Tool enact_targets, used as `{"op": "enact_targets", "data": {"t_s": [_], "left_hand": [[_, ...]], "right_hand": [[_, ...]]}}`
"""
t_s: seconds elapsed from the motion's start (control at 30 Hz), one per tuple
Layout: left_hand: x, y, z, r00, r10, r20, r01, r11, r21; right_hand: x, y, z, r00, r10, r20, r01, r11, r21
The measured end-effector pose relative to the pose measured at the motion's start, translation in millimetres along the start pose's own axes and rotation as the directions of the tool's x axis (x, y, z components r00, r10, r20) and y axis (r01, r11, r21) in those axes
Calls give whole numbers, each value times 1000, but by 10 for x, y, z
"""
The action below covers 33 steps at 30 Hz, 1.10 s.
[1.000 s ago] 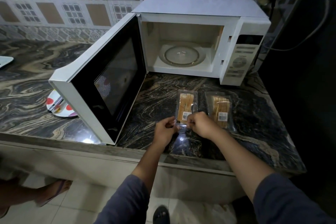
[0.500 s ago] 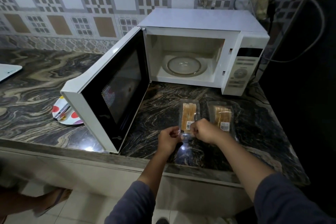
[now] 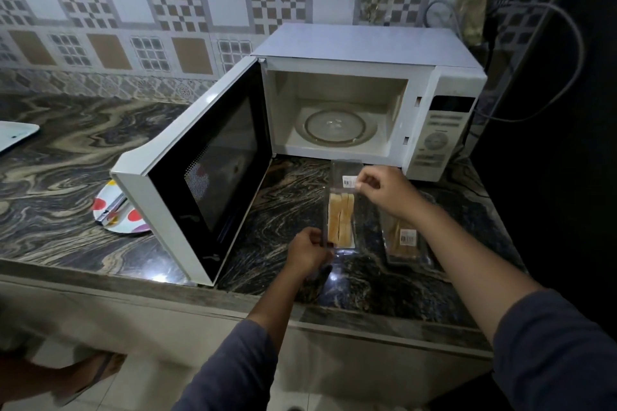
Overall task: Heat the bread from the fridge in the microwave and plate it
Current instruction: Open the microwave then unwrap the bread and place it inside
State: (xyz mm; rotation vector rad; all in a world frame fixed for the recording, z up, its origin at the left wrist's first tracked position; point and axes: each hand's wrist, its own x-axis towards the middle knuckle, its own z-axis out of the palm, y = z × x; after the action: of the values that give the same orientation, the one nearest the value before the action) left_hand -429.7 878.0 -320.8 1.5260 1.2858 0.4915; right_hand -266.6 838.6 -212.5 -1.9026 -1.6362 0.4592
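View from my head, looking down at a dark marbled kitchen counter (image 3: 66, 150) with a white microwave (image 3: 367, 46) at the back. Its door (image 3: 207, 157) stands wide open to the left, and the glass turntable (image 3: 339, 126) inside is bare. Just in front of the oven I am opening a clear plastic pack (image 3: 344, 245) of bread (image 3: 340, 222), pale slices standing on edge inside it. My left hand (image 3: 309, 248) grips the pack's near left corner, fingers curled round the edge to hold it down. My right hand (image 3: 384, 190) pinches the far right edge of the lid (image 3: 345, 172) between thumb and fingertips, the other fingers loosely bent, and the lid is lifted up and away towards the oven. The plastic is see-through and the light is dim, so I cannot tell whether the lid is fully free or hinged at the far end. A second pack (image 3: 402, 238), shut, lies on the counter just right of the first, partly under my right forearm. A spotted plate (image 3: 110, 210) sits left of the door, half hidden behind it. I judge this to be the unwrapping step: nothing has been heated yet. Next I would need to fold the lid right back, free one hand, and lift the slices out towards the turntable without tipping the light pack.
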Motion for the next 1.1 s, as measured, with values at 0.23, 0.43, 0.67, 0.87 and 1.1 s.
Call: {"op": "enact_targets", "data": {"t_s": [0.23, 0.43, 0.67, 0.87, 1.1], "left_hand": [[430, 500, -217, 959, 258, -118, -266, 962, -61], [767, 1019, -237, 830, 552, -85, -557, 827, -74], [1023, 1116, -140, 817, 573, -67, -572, 789, -226], [1143, 1076, -149, 804, 589, -82, -586, 762, -276], [1067, 997, -251, 790, 613, -24, -589, 746, -310]], "right_hand": [[397, -55, -80, 968, -6, -251, 27, 997, 77], [720, 2, -32, 907, 55, -417, 10, 988, 153], [442, 144, 486, 677, 483, -555, -186, 842, 506], [225, 193, 1117, 822, 495, -280, -405, 856, 322], [277, 53, 1177, 790, 584, -186, -529, 803, 273]]}}
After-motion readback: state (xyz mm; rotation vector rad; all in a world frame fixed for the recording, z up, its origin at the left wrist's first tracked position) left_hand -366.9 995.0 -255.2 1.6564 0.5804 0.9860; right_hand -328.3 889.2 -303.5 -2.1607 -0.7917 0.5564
